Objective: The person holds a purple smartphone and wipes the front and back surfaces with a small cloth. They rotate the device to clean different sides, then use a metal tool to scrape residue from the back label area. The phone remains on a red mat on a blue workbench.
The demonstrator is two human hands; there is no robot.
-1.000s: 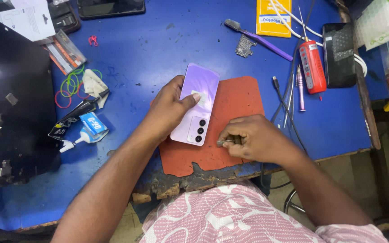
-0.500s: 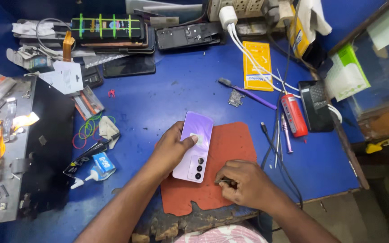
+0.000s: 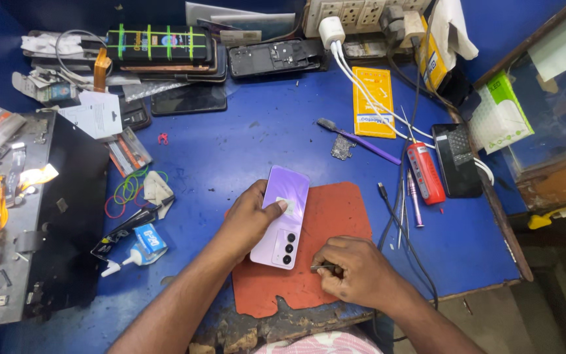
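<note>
From the head view I see my left hand (image 3: 251, 219) gripping a purple phone (image 3: 281, 217) lying face down on the red mat (image 3: 335, 216) at lower centre of the blue table (image 3: 243, 141). My right hand (image 3: 355, 269), just beside it, pinches small tweezers (image 3: 318, 267).

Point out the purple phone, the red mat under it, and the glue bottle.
purple phone (image 3: 281, 226), head view, middle of its back cover.
red mat (image 3: 335, 216), head view, bare part right of the phone.
glue bottle (image 3: 140, 250), head view, its labelled body.
</note>
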